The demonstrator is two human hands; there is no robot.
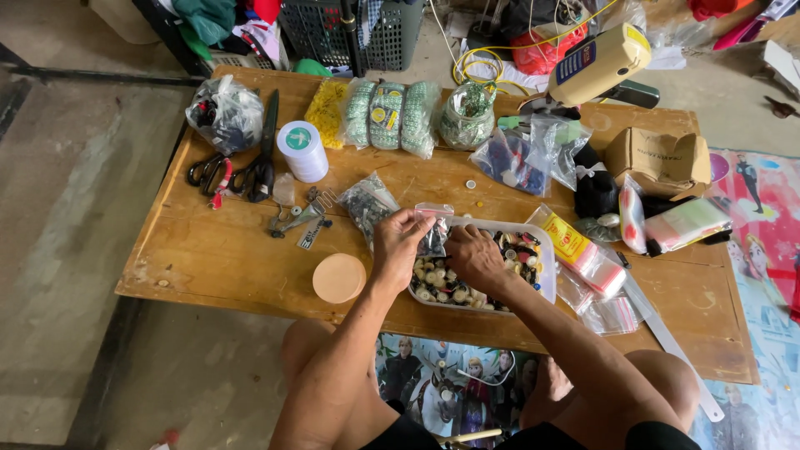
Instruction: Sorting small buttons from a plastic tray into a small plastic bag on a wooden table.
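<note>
Setting: informal home sewing and button-sorting workplace, floor level. Low wooden desk [217, 250] on bare concrete floor [67, 208]; worker seated on a printed cartoon mat [762, 250]. Desk stock: black tailor's scissors [262, 154], spool of white thread [302, 150], clear bags of green beads or buttons [392, 115], white tray of mixed buttons [546, 279], stacks of small zip bags [587, 254], small cardboard box [658, 158]. Surroundings: cream handheld power tool [596, 62] with yellow cable [492, 58], plastic laundry baskets [350, 33], heaped clothing [225, 21]. Domestic clutter, no shop fittings.
</note>
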